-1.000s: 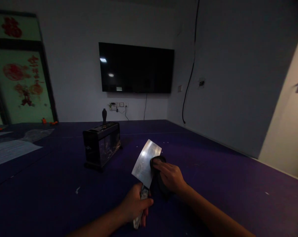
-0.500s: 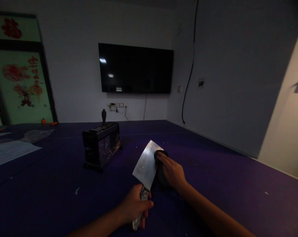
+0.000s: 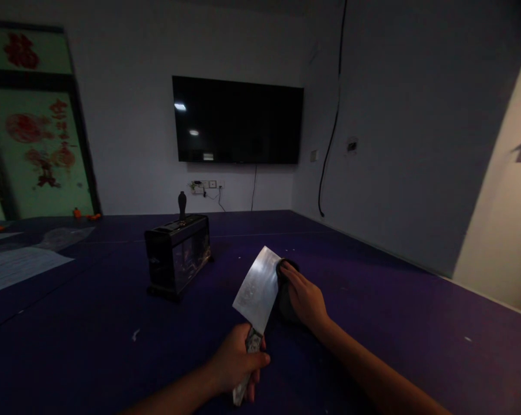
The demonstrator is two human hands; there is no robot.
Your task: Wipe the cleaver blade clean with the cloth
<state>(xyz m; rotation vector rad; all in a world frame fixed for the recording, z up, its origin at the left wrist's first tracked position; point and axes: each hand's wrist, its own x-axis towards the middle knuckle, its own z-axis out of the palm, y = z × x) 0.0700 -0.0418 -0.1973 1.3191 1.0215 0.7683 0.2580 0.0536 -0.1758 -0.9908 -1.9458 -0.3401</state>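
Note:
My left hand (image 3: 238, 360) is wrapped round the handle of a cleaver (image 3: 257, 290), whose broad steel blade tilts upward and away from me. At the blade's right edge, my right hand (image 3: 304, 295) grips a dark cloth (image 3: 287, 308). Part of the cloth hangs below the fingers, and its upper fold touches or nearly touches the blade. Beyond the hands to the left stands a black knife block (image 3: 178, 253) with clear-looking sides. One dark handle (image 3: 181, 204) sticks up from its top.
The purple surface (image 3: 373, 323) carries small white scraps. Paper sheets (image 3: 18, 268) and clear plastic (image 3: 65, 236) lie at the far left, near small orange things (image 3: 94, 217). A television (image 3: 238, 121) hangs on the back wall, and a black cable (image 3: 329, 155) dangles at the right.
My right hand and the cloth have slid slightly to the right across the blade, toward its edge. The left hand and the cleaver have hardly moved.

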